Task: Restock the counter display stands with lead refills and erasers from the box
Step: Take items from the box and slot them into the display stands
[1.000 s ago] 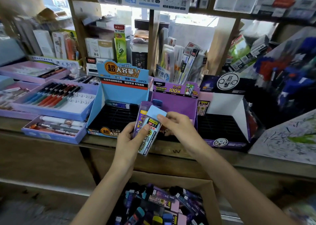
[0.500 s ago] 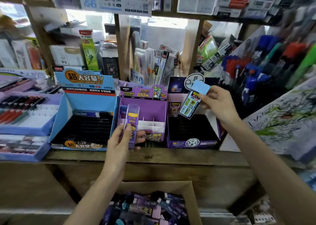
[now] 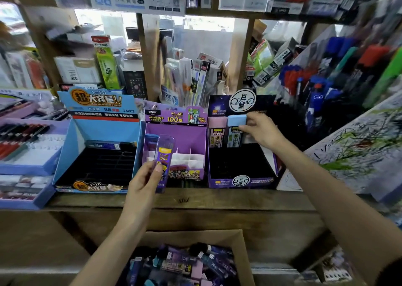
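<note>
I have both hands loaded at once, and that is where my worry starts. The right hand (image 3: 261, 131) is up at the back row of the dark display stand (image 3: 241, 177). Its fingers (image 3: 247, 128) pinch the pale blue cap of a blue-capped refill case (image 3: 235, 136), which stands nearly upright just beside a pink-capped refill case (image 3: 216, 133) seated in the same row; whether the two touch I cannot tell. The left hand (image 3: 143, 181) holds a purple refill case (image 3: 163, 155) upright in front of the purple display stand (image 3: 180, 138), thumb on its face and fingers curled behind. The grip is low on the case, so most of it sticks up free. I judge the blue-capped case is about to be let go into its slot, though the slot is too dark to see. If it has not found the bottom, releasing it could let it tip forward into the black well, or lean on the pink neighbour and topple it. A firm push on light cardboard could also shove the stand along the counter (image 3: 195, 198). The low grip on the purple case gives little control. With attention on the right side, it could slip and drop into the box (image 3: 244, 253) below, or snag the thin white dividers going in.
</note>
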The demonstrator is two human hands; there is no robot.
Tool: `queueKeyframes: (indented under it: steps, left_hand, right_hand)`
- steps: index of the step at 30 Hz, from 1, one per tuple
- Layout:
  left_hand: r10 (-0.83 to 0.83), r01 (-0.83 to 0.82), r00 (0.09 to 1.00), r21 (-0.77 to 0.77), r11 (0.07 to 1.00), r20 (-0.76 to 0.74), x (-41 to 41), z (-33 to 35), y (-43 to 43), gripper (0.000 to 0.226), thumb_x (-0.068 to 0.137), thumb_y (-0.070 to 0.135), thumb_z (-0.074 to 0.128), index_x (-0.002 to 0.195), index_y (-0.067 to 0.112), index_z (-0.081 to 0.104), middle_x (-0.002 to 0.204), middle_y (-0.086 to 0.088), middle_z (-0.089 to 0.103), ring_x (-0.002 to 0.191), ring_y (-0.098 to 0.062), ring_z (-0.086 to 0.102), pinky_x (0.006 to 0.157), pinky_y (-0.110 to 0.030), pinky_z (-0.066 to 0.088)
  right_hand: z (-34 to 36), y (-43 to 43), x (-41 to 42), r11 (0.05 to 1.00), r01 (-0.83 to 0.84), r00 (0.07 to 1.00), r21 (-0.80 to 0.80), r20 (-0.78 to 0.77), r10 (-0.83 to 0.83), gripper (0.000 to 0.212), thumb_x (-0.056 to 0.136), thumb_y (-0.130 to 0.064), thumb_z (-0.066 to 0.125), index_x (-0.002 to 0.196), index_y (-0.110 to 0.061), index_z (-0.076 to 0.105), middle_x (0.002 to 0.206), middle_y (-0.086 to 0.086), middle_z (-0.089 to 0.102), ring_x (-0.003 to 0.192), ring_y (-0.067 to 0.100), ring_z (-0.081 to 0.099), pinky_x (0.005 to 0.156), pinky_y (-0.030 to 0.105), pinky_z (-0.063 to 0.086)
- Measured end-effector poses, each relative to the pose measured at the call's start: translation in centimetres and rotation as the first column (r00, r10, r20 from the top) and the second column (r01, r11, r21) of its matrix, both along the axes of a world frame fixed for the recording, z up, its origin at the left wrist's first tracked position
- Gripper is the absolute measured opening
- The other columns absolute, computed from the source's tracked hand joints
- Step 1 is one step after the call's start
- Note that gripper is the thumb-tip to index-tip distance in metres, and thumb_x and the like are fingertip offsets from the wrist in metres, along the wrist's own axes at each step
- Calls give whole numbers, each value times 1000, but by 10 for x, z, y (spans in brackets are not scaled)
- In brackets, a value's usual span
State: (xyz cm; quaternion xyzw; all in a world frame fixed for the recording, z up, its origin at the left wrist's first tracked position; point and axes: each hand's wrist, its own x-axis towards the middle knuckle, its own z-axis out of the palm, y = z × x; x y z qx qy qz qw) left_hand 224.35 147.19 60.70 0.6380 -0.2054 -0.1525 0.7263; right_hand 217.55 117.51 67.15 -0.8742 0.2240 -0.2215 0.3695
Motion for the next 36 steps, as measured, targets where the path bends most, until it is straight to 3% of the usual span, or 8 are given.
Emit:
queueKeyframes:
  steps: [6,11,14,17,21,25,29,36]
  left_hand:
    - [-35,35,999,-5,999,-8,-5,-3,-5,19,89,36,53,100,25,64,97,6,67,99,-22,59,98,-51,41]
    - [-56,56,998,9,998,7,-11,-1,-7,18,95,25,49,105,19,63,101,0,67,99,-20,60,93,-40,44]
    - [-74,74,996,6,997,47,-10,3,-4,19,93,27,51,105,17,63,96,3,66,96,-14,59,85,-26,45]
    - [-96,95,990,9,995,106,-8,10,-3,15,92,27,52,100,21,64,94,0,65,91,-9,59,79,-16,46]
    - [-140,139,976,15,990,168,-7,21,-6,14,94,20,51,101,18,63,90,7,64,86,-4,57,80,-18,44]
    - [-150,140,952,55,989,267,-5,31,-2,13,94,15,52,102,19,62,87,12,65,78,1,56,76,-15,45]
    - [-13,-122,878,249,961,478,18,32,16,27,90,19,61,116,15,56,107,-3,57,98,-12,56,87,-25,45]
    - [-187,-481,694,641,598,695,65,7,71,56,86,52,56,127,13,53,124,-8,54,115,-27,51,94,-41,40]
  right_hand:
    - [-5,2,3,970,162,977,-179,-107,-183,23,91,-12,60,104,6,66,98,19,70,91,26,66,84,33,52]
    - [0,14,-4,923,189,929,-334,-243,-278,34,93,-23,58,75,5,61,75,18,61,75,32,62,71,37,52]
    - [4,38,-17,829,261,935,-495,-82,-344,35,94,-31,54,78,-2,64,70,12,63,69,31,62,65,37,52]
    - [7,92,-26,991,103,983,-80,158,-89,27,93,-36,53,76,-17,65,70,-1,69,69,19,66,64,34,53]
    - [6,151,-13,905,-268,955,329,217,203,8,88,-31,62,95,-27,62,85,-5,70,77,6,67,67,23,54]
    - [9,163,3,870,-357,922,340,280,268,7,87,-18,65,89,-24,66,77,-13,69,70,-1,62,62,17,50]
    - [22,147,21,889,-310,899,337,409,159,17,82,-9,69,86,-26,70,77,-13,72,75,-1,63,64,17,48]
    - [0,142,61,984,-96,948,151,315,45,19,83,-14,70,102,-11,70,92,3,72,86,17,67,83,35,53]
